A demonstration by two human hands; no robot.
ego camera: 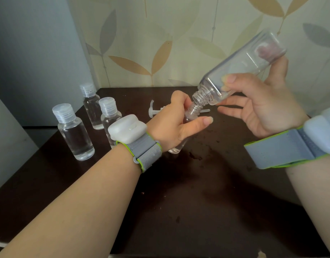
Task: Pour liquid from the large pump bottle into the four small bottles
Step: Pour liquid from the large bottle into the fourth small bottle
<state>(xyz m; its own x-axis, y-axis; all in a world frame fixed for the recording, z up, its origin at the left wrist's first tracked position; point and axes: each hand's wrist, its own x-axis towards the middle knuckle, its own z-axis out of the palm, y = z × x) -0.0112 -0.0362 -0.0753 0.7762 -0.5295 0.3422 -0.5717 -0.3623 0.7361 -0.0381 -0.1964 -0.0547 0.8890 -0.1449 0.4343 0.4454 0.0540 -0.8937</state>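
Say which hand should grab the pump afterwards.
Left, probably: the pump lies just behind the left hand. The right hand holds the large bottle.

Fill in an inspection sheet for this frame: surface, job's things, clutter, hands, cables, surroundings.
Surface: dark table, scattered wet spots.
Job's things: large bottle tilted, pump removed, its neck at the open small bottle; three capped small bottles stand at left, holding clear liquid.
Clutter: pump head lying behind the hands.
Hands: left hand grips the open small bottle; right hand holds the large bottle; both wrists wear strapped devices.
Cables: nothing seen.
Surroundings: leaf-patterned wallpaper.
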